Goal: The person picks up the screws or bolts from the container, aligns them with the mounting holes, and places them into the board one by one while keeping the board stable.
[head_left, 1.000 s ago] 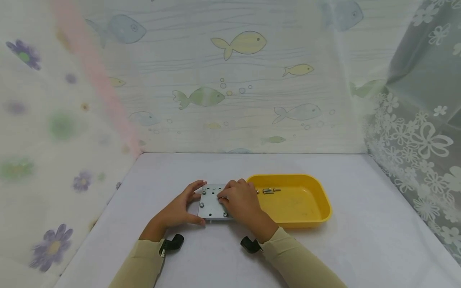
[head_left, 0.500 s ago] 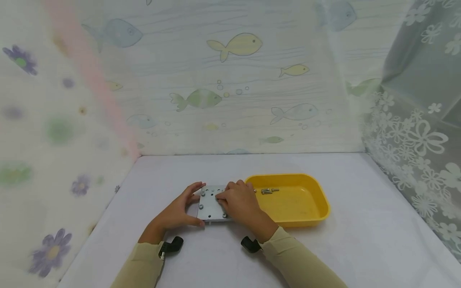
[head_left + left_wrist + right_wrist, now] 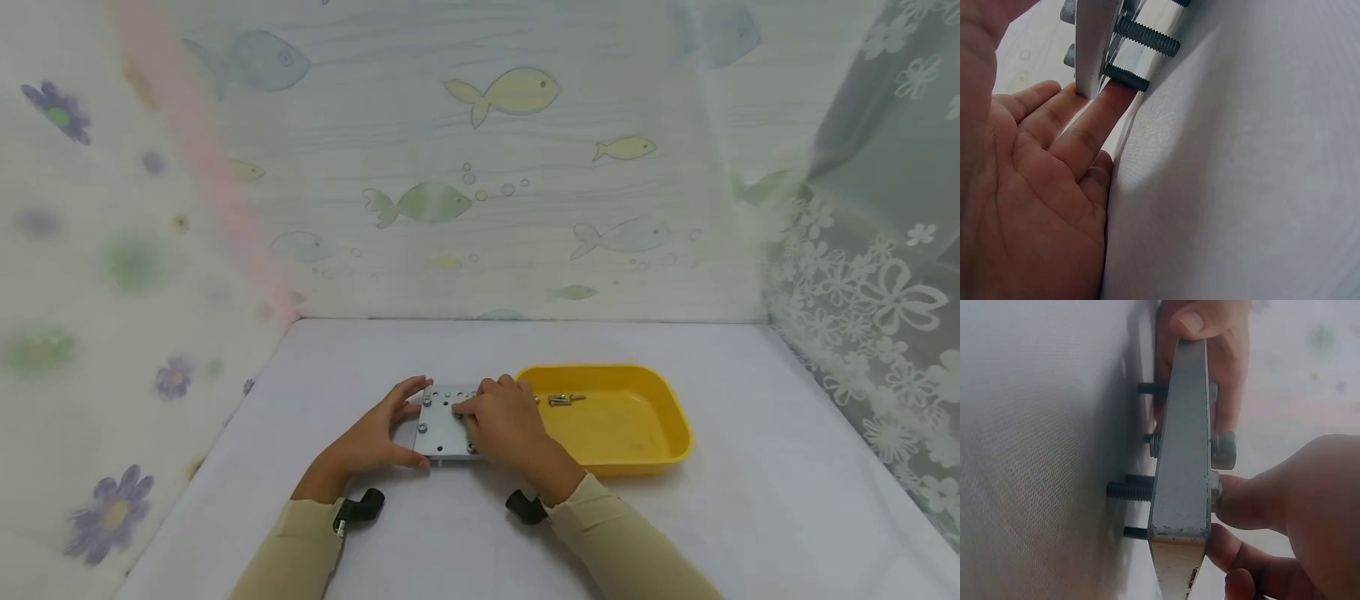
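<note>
Here, at lower centre, the left grip (image 3: 371, 437) clasps the metal plate (image 3: 447, 435) at its left end. The right grip (image 3: 512, 421) pinches a bolt (image 3: 1214, 491) on it

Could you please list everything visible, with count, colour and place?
metal plate: one, silver, between the hands
bolts: several, grey, through the plate
tray: one, yellow, right of the plate
loose screws: several, silver, inside the tray
table cover: one, white, beneath the tray
fish-print sheet: one, pale, behind the table
floral sheet: one, pale, left side
lace sheet: one, grey and white, right
wrist devices: two, black, at the wrists
sleeves: two, beige, on the forearms
left hand: one, bare, grips plate's left end
right hand: one, bare, at a bolt head
</note>
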Motion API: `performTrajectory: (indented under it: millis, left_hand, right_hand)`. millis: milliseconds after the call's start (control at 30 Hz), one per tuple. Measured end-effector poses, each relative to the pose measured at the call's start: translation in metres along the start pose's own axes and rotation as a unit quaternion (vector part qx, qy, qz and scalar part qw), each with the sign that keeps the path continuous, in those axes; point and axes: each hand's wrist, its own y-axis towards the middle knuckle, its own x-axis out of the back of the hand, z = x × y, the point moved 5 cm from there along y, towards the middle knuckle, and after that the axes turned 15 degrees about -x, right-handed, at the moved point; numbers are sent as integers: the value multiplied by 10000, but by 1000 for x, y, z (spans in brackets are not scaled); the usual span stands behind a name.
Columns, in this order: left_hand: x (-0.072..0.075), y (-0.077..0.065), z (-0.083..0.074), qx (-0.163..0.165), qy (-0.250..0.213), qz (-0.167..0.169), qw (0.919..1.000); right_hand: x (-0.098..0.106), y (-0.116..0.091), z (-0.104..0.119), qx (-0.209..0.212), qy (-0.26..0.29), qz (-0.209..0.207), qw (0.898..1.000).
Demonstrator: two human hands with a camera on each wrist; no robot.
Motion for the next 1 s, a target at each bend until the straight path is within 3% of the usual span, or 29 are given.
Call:
performTrajectory:
  millis: [300,567,800,1000]
  left_hand:
    - [-1,1,2,59,62,34,10000]
    - [2,2,2,-31,31,41,10000]
    - [2,3,0,13,62,-8,10000]
    - [-2,2,-1,78,39,-34,10000]
  right_hand:
    - [1,-2,-2,-20,57,25,10000]
    - [12,3,-7,9,873,-257,9958]
    - [27,9,-21,-317,1706,292,9844]
    - [47,13,-46,-468,2086,566,9752]
